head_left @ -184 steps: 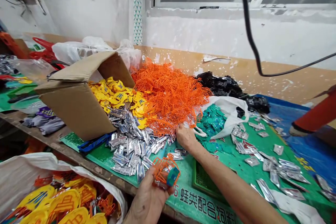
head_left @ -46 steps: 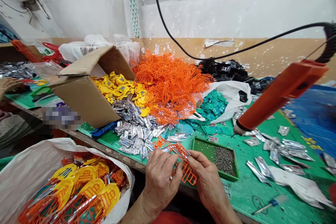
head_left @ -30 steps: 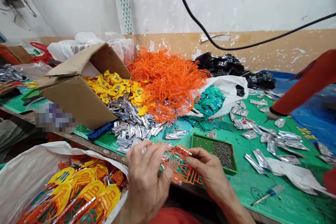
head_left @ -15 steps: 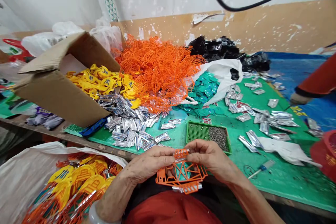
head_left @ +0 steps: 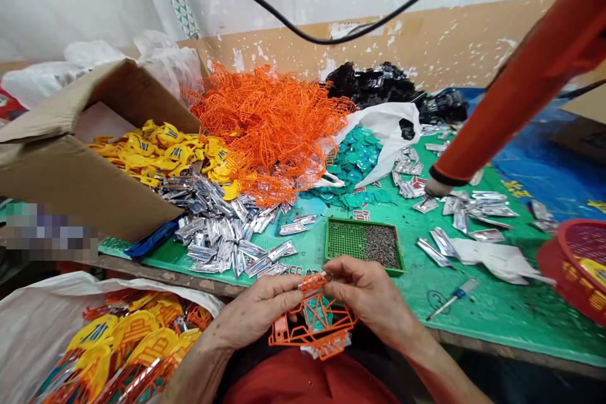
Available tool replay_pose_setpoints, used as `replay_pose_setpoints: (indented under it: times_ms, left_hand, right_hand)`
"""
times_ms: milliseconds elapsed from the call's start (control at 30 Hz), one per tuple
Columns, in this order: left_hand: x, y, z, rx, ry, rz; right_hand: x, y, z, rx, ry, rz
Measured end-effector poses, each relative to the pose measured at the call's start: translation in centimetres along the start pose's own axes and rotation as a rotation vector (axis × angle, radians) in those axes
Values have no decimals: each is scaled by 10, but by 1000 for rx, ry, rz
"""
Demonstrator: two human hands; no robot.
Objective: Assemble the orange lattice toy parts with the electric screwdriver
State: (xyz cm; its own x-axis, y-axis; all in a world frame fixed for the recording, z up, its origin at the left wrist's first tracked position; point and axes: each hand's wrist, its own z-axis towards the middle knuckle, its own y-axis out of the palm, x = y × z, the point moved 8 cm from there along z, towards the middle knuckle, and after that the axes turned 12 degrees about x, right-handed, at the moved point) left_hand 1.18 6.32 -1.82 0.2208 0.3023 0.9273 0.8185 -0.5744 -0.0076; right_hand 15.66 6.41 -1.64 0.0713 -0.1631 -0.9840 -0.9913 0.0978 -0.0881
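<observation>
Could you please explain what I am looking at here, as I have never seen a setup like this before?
There is no machine doing the handling: these are a person's own bare hands, seen by a camera worn on the head, looking forward and down. The left hand and right hand together hold an orange frame, with teal and silver parts showing on it.

On the green table cover lie orange lattice parts, silver pieces and teal pieces. Yellow parts spill from a cardboard box. A green tray holds small dark bits, too small to identify, and a screwdriver lies further right.
</observation>
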Motion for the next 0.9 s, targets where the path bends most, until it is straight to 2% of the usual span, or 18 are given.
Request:
replay_pose_setpoints:
  times_ms: [200, 367, 633, 900]
  left_hand:
    - [19, 0, -8, -40, 118, 246]
    - [24, 0, -13, -45, 155, 274]
    - [3, -7, -7, 83, 50, 11]
    - [-4, -2, -7, 51, -12, -152]
  right_hand:
    - [-15, 4, -6, -5, -121, -63]
    - [-22, 9, -12, -34, -195, -114]
    - [-25, 8, -12, -17, -199, -99]
    - [-22, 6, -12, 19, -176, -71]
